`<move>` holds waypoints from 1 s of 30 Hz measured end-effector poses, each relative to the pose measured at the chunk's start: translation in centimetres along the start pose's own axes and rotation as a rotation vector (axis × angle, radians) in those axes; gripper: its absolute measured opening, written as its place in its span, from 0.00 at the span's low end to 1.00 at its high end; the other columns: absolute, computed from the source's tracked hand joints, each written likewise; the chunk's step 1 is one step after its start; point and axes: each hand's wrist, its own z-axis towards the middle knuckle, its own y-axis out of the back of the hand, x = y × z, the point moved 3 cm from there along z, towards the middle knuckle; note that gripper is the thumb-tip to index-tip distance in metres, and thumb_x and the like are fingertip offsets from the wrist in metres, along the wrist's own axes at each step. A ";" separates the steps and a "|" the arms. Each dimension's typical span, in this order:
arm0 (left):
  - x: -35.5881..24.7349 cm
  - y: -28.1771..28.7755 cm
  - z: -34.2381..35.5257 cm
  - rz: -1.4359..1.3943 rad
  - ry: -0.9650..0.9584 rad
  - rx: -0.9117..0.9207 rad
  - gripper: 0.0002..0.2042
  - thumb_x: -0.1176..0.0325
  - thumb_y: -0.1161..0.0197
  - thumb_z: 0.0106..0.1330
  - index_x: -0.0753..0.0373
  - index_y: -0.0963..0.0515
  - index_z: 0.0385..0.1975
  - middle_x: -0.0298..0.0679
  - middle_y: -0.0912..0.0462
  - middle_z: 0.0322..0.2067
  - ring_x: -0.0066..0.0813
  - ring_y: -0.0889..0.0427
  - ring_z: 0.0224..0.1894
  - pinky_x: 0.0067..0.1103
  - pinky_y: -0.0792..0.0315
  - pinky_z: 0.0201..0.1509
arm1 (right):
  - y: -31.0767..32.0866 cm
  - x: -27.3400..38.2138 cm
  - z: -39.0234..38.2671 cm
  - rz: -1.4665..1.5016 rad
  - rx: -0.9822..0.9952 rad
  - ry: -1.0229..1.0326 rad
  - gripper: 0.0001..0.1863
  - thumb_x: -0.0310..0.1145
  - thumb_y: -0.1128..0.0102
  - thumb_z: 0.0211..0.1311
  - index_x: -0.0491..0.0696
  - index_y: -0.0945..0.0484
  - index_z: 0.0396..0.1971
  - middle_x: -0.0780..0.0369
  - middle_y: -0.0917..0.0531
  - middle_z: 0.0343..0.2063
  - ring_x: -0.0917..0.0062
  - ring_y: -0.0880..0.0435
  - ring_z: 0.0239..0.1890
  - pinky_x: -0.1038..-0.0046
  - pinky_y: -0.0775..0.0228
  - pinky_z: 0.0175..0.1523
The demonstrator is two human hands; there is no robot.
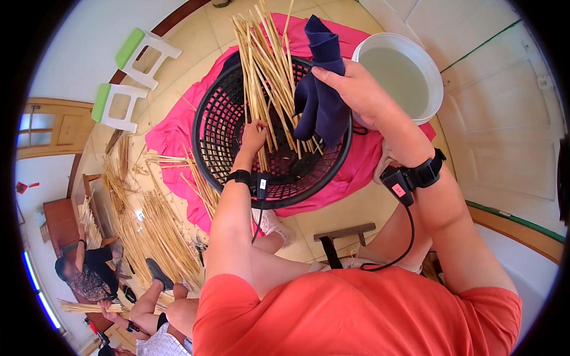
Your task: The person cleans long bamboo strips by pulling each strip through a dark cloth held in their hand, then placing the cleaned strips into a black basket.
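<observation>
A black plastic basket (208,142) holds a bundle of long pale dried stalks (261,65) leaning out over its far rim. My left hand (253,135) is inside the basket with its fingers closed on stalks at the lower part of the bundle. My right hand (359,89) grips a folded dark navy cloth (317,107) over the basket's right side, beside the stalks. Both wrists wear black straps with small devices. A white bucket of cloudy water (395,80) stands just to the right of the basket.
A pink cloth (175,139) lies under the basket. More stalks (166,237) cover the floor at left. Two green-and-white stools (145,56) stand at upper left. Two other people (89,273) are at lower left, one holding stalks. A white door (487,130) is at right.
</observation>
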 end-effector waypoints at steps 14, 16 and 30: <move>-15.6 4.7 -18.0 -1.250 0.328 -0.047 0.21 0.82 0.57 0.59 0.67 0.46 0.53 0.44 0.32 0.35 0.28 0.28 0.32 0.22 0.26 0.35 | -0.5 -1.2 0.3 0.011 0.130 0.012 0.17 0.39 0.47 0.61 0.40 0.26 0.41 0.64 0.21 0.33 0.82 0.23 0.34 0.78 0.30 0.40; -16.8 4.8 -19.1 -1.419 0.337 0.030 0.19 0.81 0.59 0.61 0.70 0.44 0.53 0.40 0.33 0.35 0.27 0.30 0.33 0.23 0.27 0.39 | -0.8 -1.1 0.1 0.014 0.146 0.002 0.17 0.39 0.47 0.60 0.40 0.26 0.42 0.64 0.21 0.34 0.81 0.23 0.35 0.78 0.30 0.40; -19.1 6.7 -14.8 -1.305 -0.065 -0.049 0.15 0.62 0.60 0.69 0.67 0.30 0.40 0.30 0.32 0.22 0.15 0.38 0.18 0.12 0.44 0.20 | -3.2 -1.8 -0.6 0.153 0.242 -0.142 0.21 0.42 0.45 0.59 0.40 0.28 0.44 0.61 0.21 0.37 0.78 0.21 0.36 0.76 0.28 0.41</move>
